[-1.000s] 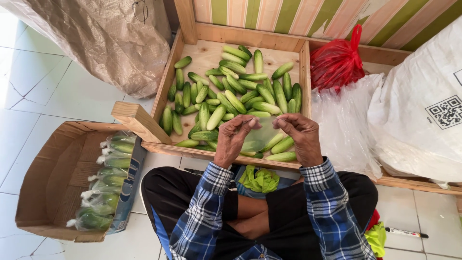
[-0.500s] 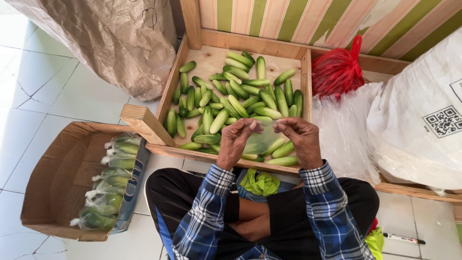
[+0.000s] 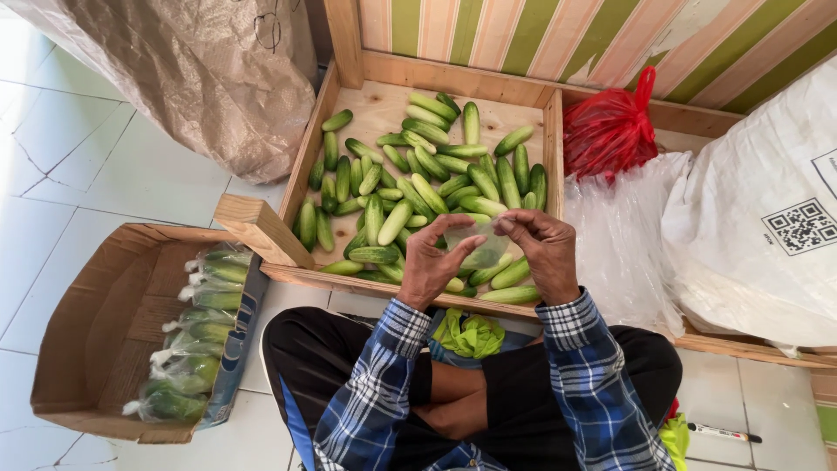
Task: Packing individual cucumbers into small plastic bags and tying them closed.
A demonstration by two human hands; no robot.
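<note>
Since the earlier frame, both hands have drawn closer together, and the small clear plastic bag (image 3: 482,247) between them is now bunched narrower. Left hand (image 3: 433,262) fingers are curled, pinching the bag's left edge; right hand (image 3: 542,249) fingers pinch its upper right edge. Bag position: held above the near edge of the shallow wooden crate (image 3: 553,131), which contains loose green cucumbers (image 3: 418,170). At near left, an open brown cardboard box (image 3: 91,323) holds bagged cucumbers (image 3: 196,336). A red plastic bag (image 3: 609,118) lies right of the crate, with a large white sack (image 3: 767,201) further right.
</note>
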